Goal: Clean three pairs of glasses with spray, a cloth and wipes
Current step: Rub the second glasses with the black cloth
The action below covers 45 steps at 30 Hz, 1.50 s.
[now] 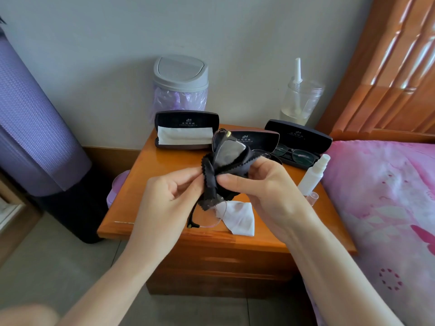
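From the head view, both hands work above the wooden desk (150,184). The left hand (164,194) pinches the zigzag edge of a black cloth (211,184) between thumb and fingertips. The right hand (263,184) is closed around the same cloth, which is wrapped over a pair of glasses (226,149); one lens shows above the cloth, and another lens with a dark temple tip hangs below it, over the desk's front part.

Three open glasses cases stand along the back of the desk. The left case (186,130) holds a folded white wipe (186,136). The middle case (254,137) sits behind the held glasses, and its contents are hidden. The right case (299,142) holds a second pair of dark-framed glasses (296,155).

A crumpled white wipe (240,217) lies on the desk below the hands. A white spray bottle (313,175) lies near the desk's right edge, its clear cap (313,198) off beside it. Behind the desk, a grey swing-lid bin (181,76) is lined with a purple bag, and a clear jar (301,100) holds some pale liquid and a white nozzle.
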Tool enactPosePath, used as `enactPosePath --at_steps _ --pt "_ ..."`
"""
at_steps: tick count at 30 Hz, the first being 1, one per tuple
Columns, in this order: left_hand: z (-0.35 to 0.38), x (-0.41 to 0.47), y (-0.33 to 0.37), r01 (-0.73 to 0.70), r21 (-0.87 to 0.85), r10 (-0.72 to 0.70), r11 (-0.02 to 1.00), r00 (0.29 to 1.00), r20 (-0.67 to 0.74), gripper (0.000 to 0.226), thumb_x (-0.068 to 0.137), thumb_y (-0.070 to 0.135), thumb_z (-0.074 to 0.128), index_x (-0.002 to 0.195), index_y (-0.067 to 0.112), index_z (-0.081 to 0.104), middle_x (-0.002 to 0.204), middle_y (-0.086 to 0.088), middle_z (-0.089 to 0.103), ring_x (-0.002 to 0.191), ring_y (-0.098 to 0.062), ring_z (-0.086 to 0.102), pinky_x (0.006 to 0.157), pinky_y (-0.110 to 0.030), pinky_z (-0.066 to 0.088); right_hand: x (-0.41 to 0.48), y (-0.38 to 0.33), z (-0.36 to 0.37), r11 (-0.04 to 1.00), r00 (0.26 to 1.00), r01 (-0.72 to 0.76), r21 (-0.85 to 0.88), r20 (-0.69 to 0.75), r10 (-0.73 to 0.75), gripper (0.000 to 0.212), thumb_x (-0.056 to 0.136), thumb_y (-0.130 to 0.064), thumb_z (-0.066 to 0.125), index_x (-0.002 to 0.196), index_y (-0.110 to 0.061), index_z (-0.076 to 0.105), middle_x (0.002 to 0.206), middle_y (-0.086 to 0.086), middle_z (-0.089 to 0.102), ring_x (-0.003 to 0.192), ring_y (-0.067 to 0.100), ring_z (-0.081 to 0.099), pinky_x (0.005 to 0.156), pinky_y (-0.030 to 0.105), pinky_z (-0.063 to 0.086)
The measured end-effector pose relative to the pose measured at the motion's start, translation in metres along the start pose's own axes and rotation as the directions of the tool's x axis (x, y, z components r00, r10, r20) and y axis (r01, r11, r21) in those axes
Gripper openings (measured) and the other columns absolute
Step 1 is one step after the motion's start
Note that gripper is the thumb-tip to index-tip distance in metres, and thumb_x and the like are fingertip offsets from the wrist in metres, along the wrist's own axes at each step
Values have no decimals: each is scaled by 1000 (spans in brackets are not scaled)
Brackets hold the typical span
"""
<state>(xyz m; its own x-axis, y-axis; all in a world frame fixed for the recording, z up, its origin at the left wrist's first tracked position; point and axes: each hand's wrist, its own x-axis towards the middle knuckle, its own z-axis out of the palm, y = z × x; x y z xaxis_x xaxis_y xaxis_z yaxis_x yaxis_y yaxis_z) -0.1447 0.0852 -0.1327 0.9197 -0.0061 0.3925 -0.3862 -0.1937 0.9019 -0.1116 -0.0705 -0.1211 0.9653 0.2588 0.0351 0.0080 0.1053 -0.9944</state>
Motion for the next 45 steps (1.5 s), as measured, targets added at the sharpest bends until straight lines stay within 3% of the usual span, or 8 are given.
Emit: enactPosePath --at_steps 4,9,19,27,31,37,42,45 --pt "0 -1 0 -57 77 56 995 998 18 29 90 8 54 86 34 63 73 35 66 82 15 63 62 1 43 -1 -1 5 999 998 4 -40 -61 -6 35 59 -18 76 92 -9 71 90 3 75 91 17 70 83 25 55" --pt "4 -2 -4 -59 107 56 993 998 32 25 91 9 53 84 31 63 80 22 68 84 8 63 64 -2 44 3 -1 9 999 992 -5 -37 -126 0 23 64 -20 79 85 -12 72 84 0 75 83 12 71 75 18 55" --pt "6 -2 -2 -31 26 30 999 999 38 28 89 10 56 97 36 63 90 34 67 92 14 62 69 0 45 13 -4 20 988 968 -78 130 -227 106 43 68 -42 75 96 -8 73 87 4 74 88 18 70 88 33 54" --pt "4 0 0 68 -122 -67 990 998 16 30 91 8 54 88 35 68 84 18 74 85 5 67 67 -5 47 8 -3 11 982 973 -44 183 -215 84 40 93 -39 55 103 -5 71 100 9 74 100 20 69 99 37 48" --pt "5 1 -1 137 -246 -143 960 990 -9 18 81 28 56 92 32 70 89 15 75 92 1 68 72 -7 49 0 -2 8 955 991 -32 293 -116 69 34 97 -24 48 111 2 65 106 15 70 100 19 66 90 27 52" --pt "3 2 -9 212 -342 -228 915 974 -4 39 73 38 56 106 23 70 99 5 75 102 -7 67 87 -17 52 -4 7 7 967 999 -23 255 -28 31 23 90 -6 54 110 0 64 108 11 70 103 21 64 96 33 48" --pt "3 0 -5 160 -221 -172 962 984 -37 29 76 36 54 98 26 71 88 11 76 90 0 68 70 -7 49 -1 6 5 977 999 -48 208 3 48 40 71 -10 66 109 1 64 108 14 70 109 26 64 102 37 47" --pt "3 0 -3 137 -166 -142 977 990 -18 25 78 34 53 94 27 70 84 12 75 86 1 68 66 -5 47 -2 7 4 985 1000 -28 171 -7 30 37 66 -10 69 102 -1 66 101 10 72 102 25 67 91 33 53"
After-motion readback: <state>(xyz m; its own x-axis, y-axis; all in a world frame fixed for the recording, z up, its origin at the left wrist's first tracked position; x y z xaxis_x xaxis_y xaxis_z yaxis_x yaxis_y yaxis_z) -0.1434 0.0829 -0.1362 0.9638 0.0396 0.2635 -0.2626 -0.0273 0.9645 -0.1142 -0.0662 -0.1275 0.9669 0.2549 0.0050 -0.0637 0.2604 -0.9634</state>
